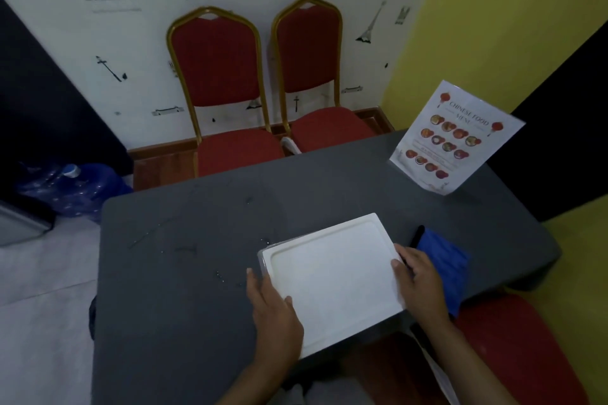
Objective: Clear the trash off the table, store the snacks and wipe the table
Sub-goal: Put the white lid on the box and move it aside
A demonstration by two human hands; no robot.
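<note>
Asker: Where is the white tray (332, 276) found?

Answerer: It is seen at the near edge of the dark grey table (184, 273), turned at a slant to that edge. A thin clear rim (263, 253) is shown beneath its far left corner.

Asker: How is it held?

Answerer: It is gripped from both sides. The left hand (274, 312) is laid along the left edge, with the thumb hooked over the top face and the fingers stretched along the side. The right hand (419, 283) is closed on the right edge, with the fingertips curled onto the rim. Whether the tray is lifted or resting cannot be told.

Asker: What else is noted on the table?

Answerer: A blue cloth (444, 263) is spread just beside the tray's right edge and is partly covered by the right hand and wrist. A menu card (457, 138) is stood upright at the far right corner, well apart from the tray. Small wet specks (220, 276) are scattered to the left of the tray.

Asker: And beyond the table?

Answerer: Two red chairs (217, 59) with gold frames are set side by side against the patterned wall (98, 26). Blue water bottles (75, 184) are seen on the floor at the left.
</note>
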